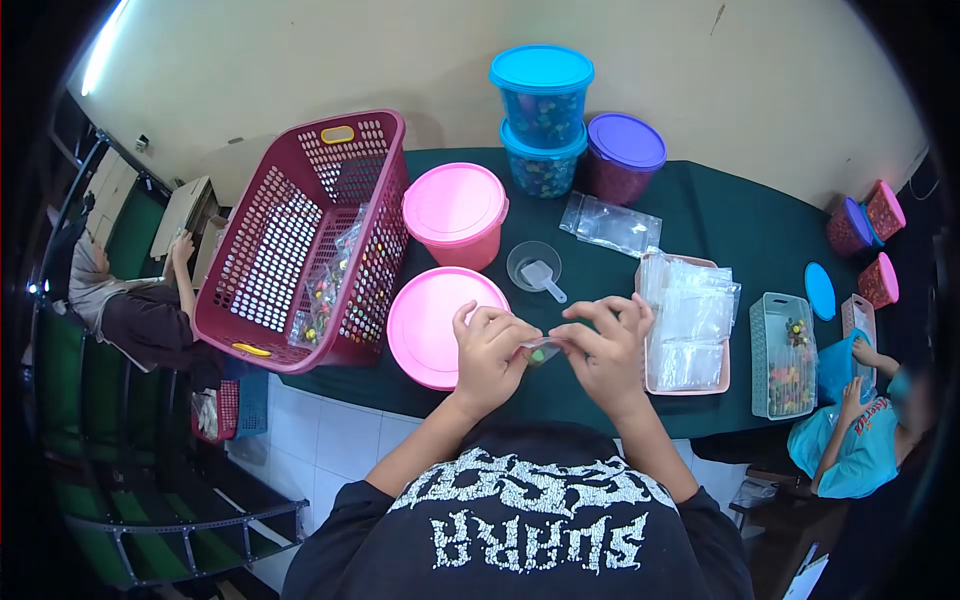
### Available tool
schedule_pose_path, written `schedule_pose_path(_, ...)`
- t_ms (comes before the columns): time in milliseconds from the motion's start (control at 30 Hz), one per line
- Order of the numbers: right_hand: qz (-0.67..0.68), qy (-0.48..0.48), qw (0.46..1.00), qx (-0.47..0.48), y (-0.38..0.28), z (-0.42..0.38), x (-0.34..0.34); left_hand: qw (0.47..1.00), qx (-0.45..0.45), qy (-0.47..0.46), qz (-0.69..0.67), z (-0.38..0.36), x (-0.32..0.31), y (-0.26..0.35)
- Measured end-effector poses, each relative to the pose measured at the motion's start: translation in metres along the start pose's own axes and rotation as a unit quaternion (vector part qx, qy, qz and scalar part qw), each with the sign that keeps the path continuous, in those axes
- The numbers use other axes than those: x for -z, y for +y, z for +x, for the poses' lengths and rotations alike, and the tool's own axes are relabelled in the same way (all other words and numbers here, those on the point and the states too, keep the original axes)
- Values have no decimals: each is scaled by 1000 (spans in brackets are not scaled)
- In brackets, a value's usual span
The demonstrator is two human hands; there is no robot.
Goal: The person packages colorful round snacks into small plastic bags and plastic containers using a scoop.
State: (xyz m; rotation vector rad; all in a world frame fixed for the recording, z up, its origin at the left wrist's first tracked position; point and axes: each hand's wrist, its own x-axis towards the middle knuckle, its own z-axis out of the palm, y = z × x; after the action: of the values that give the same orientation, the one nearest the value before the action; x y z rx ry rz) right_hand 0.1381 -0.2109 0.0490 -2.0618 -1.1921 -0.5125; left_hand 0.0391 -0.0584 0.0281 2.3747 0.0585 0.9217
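Both hands are close together over the near edge of the green table. My left hand (492,352) pinches one side of the top of a small clear plastic bag (541,355), which has something greenish inside. The other side of the bag's top is between the fingers of my right hand (610,345). Fingers partly hide the bag. Just left of my left hand is a tub with a pink lid (435,325). Beyond the hands, a white scoop (541,278) rests in a clear round bowl (520,257). A pink tray (685,389) holding clear plastic bags (690,310) is right of my right hand.
A maroon basket (290,185) with filled bags stands at left. Another pink-lidded tub (456,205), stacked blue tubs (542,110) and a purple-lidded tub (626,150) stand farther back. Flat bags (612,225) lie nearby. Other people are at the left (140,310) and right (850,440).
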Motion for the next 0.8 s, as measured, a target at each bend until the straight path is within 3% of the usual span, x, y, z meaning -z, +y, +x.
schedule_pose_path(200, 11, -2, 1000, -28, 8, -3, 2, 994, 44, 20, -95, -1, -1, -2)
schedule_pose_path(400, 13, 7, 999, -39, 25, -8, 1, 996, 44, 33, -72, 1, 5, -7)
schedule_pose_path(467, -69, 57, 991, -96, 53, -17, -2, 905, 179, 218, -319, -2, 12, -29)
schedule_pose_path(500, -4, 113, 979, -170, 80, -24, 0, 940, 168, 251, -160, 11, 42, -35)
schedule_pose_path(533, 36, 124, 971, -201, 95, -31, 12, 912, 194, 286, -221, 14, 56, -47)
schedule_pose_path(633, 117, 110, 971, -178, 82, -23, 25, 927, 164, 234, -242, 23, 67, -32)
schedule_pose_path(700, 266, 49, 945, -181, 69, -21, 4, 932, 160, 192, -263, 25, 53, -17)
schedule_pose_path(767, 340, -35, 929, -141, 47, -9, -11, 889, 210, 201, -354, 24, 28, -14)
schedule_pose_path(800, 379, -87, 906, -165, 33, -8, -18, 846, 251, 182, -435, 22, 19, -13)
